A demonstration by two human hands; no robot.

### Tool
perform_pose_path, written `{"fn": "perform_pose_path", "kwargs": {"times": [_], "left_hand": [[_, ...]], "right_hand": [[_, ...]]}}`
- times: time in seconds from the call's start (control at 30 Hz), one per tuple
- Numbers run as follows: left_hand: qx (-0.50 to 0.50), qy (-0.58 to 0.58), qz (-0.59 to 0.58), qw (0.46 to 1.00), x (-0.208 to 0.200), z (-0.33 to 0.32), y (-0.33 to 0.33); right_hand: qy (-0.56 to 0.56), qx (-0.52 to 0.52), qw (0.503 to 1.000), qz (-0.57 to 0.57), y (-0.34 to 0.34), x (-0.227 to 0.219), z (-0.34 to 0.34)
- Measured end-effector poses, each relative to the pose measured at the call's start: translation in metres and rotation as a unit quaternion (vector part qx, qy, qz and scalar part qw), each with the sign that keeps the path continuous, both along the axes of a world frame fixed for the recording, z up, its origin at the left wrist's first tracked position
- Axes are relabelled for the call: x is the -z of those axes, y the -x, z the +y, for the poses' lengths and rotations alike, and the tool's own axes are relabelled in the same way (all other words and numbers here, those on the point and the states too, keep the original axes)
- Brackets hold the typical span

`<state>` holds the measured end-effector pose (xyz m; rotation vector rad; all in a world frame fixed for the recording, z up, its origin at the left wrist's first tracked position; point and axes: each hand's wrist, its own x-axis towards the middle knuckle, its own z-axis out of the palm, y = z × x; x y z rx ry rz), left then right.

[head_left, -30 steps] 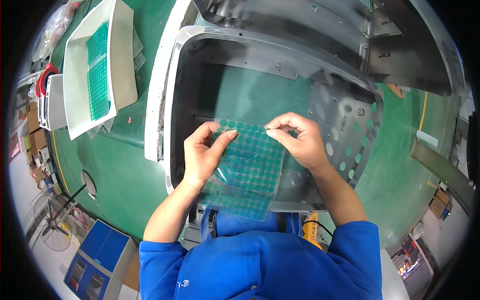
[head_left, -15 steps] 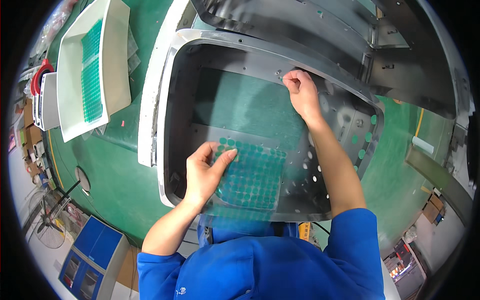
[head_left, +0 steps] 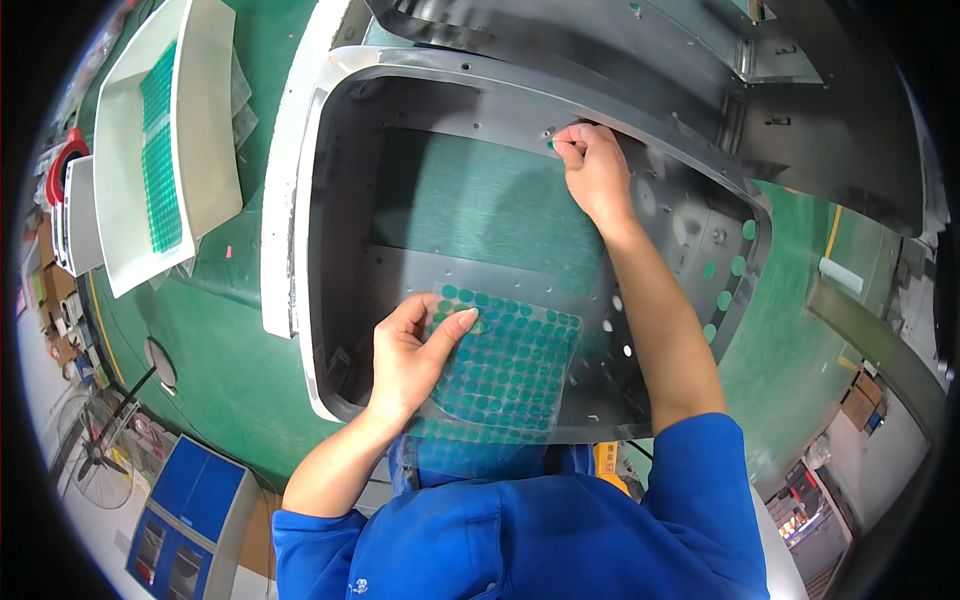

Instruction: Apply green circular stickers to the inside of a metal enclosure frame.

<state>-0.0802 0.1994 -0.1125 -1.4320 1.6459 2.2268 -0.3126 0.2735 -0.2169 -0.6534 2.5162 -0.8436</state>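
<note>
My left hand pinches a clear sheet of round green stickers by its upper left edge. The sheet hangs over the near side of a grey metal housing, and its lower part overlaps the housing's near rim. My right hand reaches inside, to the far wall. Thumb and forefinger are closed on a small green sticker, mostly hidden, just below a small hole in that wall. Several green dots stick to the housing's right inner side.
A white bin holding more green dot sheets stands at the left, beside a red tape roll. Another dark metal part lies beyond the far rim. A fan and a blue cabinet are at lower left.
The view has shifted slightly, so the housing and bin appear further left and up. My right fingertips stay by the same hole. The sheet in my left hand has moved slightly right over the housing.
</note>
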Motion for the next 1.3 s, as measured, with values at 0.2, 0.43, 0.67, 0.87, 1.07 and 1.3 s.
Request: {"fn": "perform_pose_path", "kwargs": {"times": [0.2, 0.43, 0.67, 0.87, 1.07, 1.3], "left_hand": [[0.005, -0.002, 0.002, 1.0, 0.001, 0.0, 0.001], [-0.001, 0.009, -0.001, 1.0, -0.001, 0.002, 0.003], [-0.008, 0.011, -0.003, 1.0, 0.001, 0.002, 0.003], [-0.009, 0.017, -0.004, 1.0, 0.002, 0.002, 0.003], [-0.017, 0.018, 0.0, 1.0, 0.001, 0.002, 0.004], [-0.041, 0.01, 0.01, 0.999, 0.004, -0.004, 0.002]], "right_hand": [[-0.016, 0.008, 1.0, 0.004, -0.001, -0.001, -0.002], [-0.014, 0.006, 1.0, 0.024, -0.003, 0.001, -0.002], [0.014, 0.01, 0.997, 0.072, -0.008, 0.003, -0.002], [0.033, 0.027, 0.998, 0.05, -0.008, 0.001, -0.001], [0.096, 0.057, 0.993, 0.036, -0.01, 0.003, 0.003], [0.043, -0.143, 0.924, 0.353, -0.028, 0.012, 0.018]]}}
